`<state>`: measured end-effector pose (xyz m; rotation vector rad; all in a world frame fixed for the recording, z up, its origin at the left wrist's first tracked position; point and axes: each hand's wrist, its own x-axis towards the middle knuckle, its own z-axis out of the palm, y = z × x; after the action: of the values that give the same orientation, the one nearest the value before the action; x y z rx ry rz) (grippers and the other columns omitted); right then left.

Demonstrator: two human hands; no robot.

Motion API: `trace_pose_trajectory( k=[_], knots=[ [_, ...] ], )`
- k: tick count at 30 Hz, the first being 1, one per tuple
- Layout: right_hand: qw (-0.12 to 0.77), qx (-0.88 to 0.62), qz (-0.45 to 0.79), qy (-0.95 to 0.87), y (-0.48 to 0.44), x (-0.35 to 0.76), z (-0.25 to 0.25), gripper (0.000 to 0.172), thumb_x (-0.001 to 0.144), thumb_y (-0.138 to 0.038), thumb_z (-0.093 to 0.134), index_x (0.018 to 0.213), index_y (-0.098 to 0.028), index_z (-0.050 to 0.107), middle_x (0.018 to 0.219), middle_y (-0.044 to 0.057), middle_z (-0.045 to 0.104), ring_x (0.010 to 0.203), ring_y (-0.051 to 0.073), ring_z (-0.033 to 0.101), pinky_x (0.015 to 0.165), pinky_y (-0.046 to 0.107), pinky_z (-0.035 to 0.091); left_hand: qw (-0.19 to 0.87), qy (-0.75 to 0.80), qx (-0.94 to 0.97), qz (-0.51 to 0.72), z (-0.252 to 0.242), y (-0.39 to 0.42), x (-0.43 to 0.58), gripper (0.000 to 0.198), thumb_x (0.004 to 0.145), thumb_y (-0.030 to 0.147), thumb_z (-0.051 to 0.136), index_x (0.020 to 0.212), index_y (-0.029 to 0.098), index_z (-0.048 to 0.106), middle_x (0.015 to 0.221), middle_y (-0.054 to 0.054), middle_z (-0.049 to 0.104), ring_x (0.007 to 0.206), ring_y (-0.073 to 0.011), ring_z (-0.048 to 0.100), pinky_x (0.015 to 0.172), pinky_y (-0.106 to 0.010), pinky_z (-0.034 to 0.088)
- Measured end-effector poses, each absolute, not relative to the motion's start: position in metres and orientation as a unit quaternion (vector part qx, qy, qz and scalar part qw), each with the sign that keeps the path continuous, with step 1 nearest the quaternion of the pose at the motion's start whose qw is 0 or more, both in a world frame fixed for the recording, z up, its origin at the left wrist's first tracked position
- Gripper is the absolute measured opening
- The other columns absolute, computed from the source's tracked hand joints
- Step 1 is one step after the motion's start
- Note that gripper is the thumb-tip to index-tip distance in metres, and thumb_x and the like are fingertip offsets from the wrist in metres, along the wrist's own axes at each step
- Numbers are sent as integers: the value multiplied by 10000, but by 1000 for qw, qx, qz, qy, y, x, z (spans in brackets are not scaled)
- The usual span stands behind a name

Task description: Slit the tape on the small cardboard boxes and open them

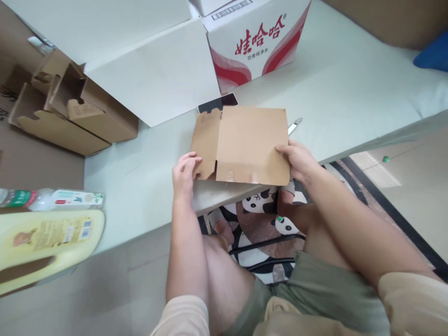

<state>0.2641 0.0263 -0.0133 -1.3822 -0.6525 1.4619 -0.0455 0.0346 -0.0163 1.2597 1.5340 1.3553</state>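
Observation:
A flat brown cardboard piece [245, 142] with a folded flap on its left lies at the near edge of the pale green table [350, 93]. My left hand [184, 175] grips the flap's lower left corner, fingers curled round it. My right hand [297, 158] holds the cardboard's right edge, thumb on top and fingers under it. A dark phone [217, 102] lies just behind the cardboard, partly covered by it.
A white and red printed carton [255, 42] and a plain white box [150, 65] stand behind. Brown folded boxes [70, 112] lie at the left. A yellow jug [45, 242] and a bottle [52, 199] are at the near left. A small blade [294, 125] lies right of the cardboard.

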Motion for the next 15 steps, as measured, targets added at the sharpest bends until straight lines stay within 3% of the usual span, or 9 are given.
trace_pose_trajectory(
  k=[3, 5, 8, 11, 15],
  knots=[
    [512, -548, 601, -276, 27, 263, -12, 366, 537, -233, 670, 896, -237, 598, 853, 14, 733, 804, 227, 683, 766, 388, 570, 281, 681, 465, 490, -21, 36, -45, 344, 698, 389, 820, 964, 196, 719, 1190, -112, 672, 1180, -261, 644, 1063, -408, 514],
    [525, -543, 588, -290, 27, 262, -10, 344, 527, -237, 651, 866, -240, 601, 842, 6, 728, 800, 221, 674, 740, 369, 557, 314, 684, 443, 487, -23, 37, -45, 455, 689, 420, 849, 1049, 204, 675, 1142, -110, 705, 1097, -246, 679, 971, -385, 554],
    [508, -577, 550, -325, 24, 263, -10, 223, 609, -361, 659, 789, -243, 603, 723, 17, 695, 773, 245, 676, 694, 378, 543, 378, 652, 424, 503, -25, 37, -47, 474, 693, 526, 835, 981, 183, 679, 1030, -113, 750, 941, -226, 712, 803, -332, 577],
    [470, -577, 559, -365, 17, 267, -9, 313, 667, -526, 715, 749, -236, 632, 692, 42, 704, 811, 289, 708, 705, 406, 560, 384, 659, 393, 514, -24, 37, -49, 432, 658, 504, 857, 877, 181, 673, 928, -88, 761, 808, -193, 699, 668, -279, 546],
    [468, -561, 566, -381, 4, 275, 1, 349, 675, -554, 765, 739, -227, 660, 742, 59, 736, 826, 301, 728, 785, 461, 599, 411, 670, 381, 487, -23, 36, -45, 321, 709, 437, 813, 815, 180, 652, 841, -55, 747, 718, -167, 674, 596, -248, 505]
  ],
)
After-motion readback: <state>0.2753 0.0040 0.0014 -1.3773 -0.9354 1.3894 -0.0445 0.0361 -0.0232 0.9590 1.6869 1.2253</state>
